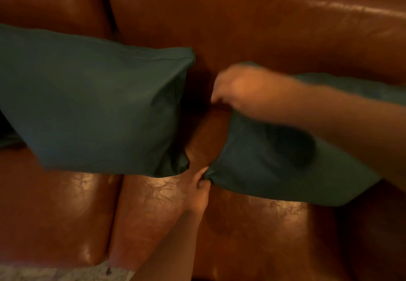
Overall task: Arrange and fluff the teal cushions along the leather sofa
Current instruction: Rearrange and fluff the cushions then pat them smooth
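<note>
Gripping the right-hand teal fabric cushion [263, 166] by two of its corners, we have both hands on the same pillow. Our left hand [198, 189] comes up from the bottom of the view and pinches the cushion's near left corner between curled fingers and thumb, the cloth bunched where it is held. Our right hand [239, 87] reaches in from the right edge with the forearm lying across the cushion, and its fingers are curled down over the far left corner; motion blur smears the fingertips, so we cannot tell exactly how much fabric they hold. This cushion lies tilted on the glossy brown leather sofa [252, 23], its far edge toward the backrest and its near edge out over the seat.

A second, larger teal fabric cushion [94, 109] sits to the left, just beside the held one but apart from it, with a strip of brown seat showing between them. It leans toward the backrest and spans the seam between two back pads. Neither of our hands touches it. At the bottom left, a pale patterned floor [55, 273] shows below the front of the sofa seat.
</note>
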A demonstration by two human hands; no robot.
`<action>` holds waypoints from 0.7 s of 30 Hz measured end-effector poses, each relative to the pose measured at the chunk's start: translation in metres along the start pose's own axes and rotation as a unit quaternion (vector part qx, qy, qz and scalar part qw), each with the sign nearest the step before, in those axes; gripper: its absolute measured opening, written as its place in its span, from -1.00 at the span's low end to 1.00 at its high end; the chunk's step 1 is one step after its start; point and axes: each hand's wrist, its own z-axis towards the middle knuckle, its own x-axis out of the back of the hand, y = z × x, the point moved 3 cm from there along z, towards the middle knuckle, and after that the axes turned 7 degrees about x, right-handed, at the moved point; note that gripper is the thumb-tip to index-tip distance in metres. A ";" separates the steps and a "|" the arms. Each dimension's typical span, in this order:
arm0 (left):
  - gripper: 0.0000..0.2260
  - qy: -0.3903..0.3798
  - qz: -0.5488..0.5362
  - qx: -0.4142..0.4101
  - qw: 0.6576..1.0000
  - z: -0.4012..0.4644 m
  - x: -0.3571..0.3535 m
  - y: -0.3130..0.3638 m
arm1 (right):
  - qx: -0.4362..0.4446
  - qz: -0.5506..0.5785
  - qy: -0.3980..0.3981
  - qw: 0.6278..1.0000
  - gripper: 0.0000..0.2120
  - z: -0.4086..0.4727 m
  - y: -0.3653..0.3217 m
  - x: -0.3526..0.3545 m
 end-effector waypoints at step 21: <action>-0.90 0.120 -0.045 -0.043 0.991 0.037 0.003 -0.022 | -0.290 0.029 0.161 0.943 -0.80 -0.071 0.081 0.066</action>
